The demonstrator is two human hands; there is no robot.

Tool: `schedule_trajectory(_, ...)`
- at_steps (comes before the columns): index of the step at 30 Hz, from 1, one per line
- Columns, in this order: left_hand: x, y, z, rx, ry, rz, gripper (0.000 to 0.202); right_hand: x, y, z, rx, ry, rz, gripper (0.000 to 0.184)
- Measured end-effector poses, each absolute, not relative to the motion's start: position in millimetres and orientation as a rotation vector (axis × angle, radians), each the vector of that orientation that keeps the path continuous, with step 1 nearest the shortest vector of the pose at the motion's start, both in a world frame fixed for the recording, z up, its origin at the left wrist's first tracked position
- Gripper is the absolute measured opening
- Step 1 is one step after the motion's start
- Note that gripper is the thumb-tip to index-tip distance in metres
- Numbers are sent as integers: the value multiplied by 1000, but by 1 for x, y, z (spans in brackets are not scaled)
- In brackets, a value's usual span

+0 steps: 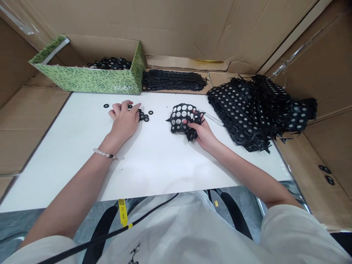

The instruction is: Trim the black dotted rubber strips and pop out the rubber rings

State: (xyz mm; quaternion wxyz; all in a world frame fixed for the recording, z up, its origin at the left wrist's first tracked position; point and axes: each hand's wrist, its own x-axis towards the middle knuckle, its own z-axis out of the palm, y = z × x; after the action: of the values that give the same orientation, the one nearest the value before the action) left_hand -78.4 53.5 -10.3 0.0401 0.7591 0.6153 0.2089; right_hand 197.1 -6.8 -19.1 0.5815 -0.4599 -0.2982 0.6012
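Head view: the left hand (125,119) lies palm down and open on the white board (154,165), fingers spread, fingertips touching a small cluster of black rings (143,116). A bead bracelet (103,153) circles that wrist. The right hand (202,132) is closed around a crumpled black punched sheet (182,117), which rests on the board just right of centre.

A yellow tag (123,212) on a cable carries print, likely too small to read.

A green box (90,79) holding more rings stands behind the left hand. A stack (258,110) of punched sheets lies near the right hand, and cardboard walls surround the board.
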Motion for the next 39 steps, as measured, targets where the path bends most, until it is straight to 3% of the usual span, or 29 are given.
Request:
schedule_trajectory(3, -63, 41, 4, 2398, 1785, 743, 33, 196, -7, -19, -1043, -692, 1438, 49)
schedule_trajectory(10, -23, 8, 6, 2554, 1114, 371, 45, 189, -14, -21, -912, -673, 1611, 56)
schedule_trajectory(15, -17, 8, -7, 2280, 949, 561, 43, 186, -17, -25, -912, -890, 1582, 58)
schedule_trajectory(31, -23, 24, -15, 1408, 1117, 975, 40, 189, -15, -18, -1022, -815, 1573, 60)
schedule_trajectory(36, -43, 40, -16, 1782, 1548, 1123, 45, 190, -14, -19, -1023, -772, 1539, 60)
schedule_trajectory(39, -54, 42, -16, 2174, 1862, 931, 39, 190, -15, -20, -1027, -829, 1518, 59)
